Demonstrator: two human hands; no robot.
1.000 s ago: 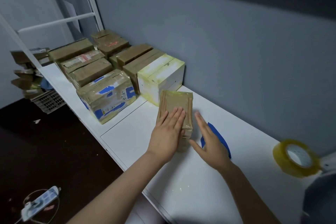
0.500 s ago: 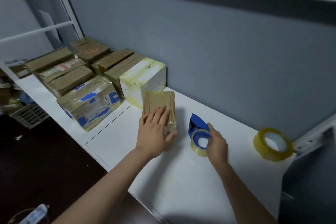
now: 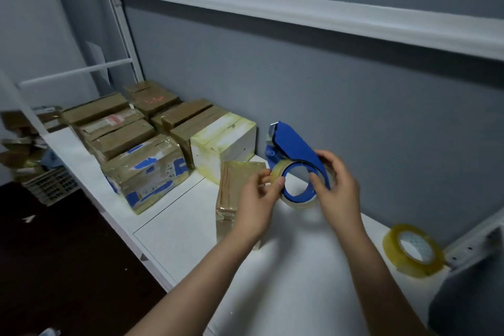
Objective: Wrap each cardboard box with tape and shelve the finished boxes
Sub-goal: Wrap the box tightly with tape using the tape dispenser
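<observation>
Both arms reach forward: right hand (image 3: 338,188) grips blue tape dispenser (image 3: 293,150), left hand (image 3: 257,200) pinches its roll.

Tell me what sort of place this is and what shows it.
Probably a small packing or storage room: taped cardboard boxes crowd a white metal shelf, with a blue tape dispenser and a spare tape roll nearby.
</observation>
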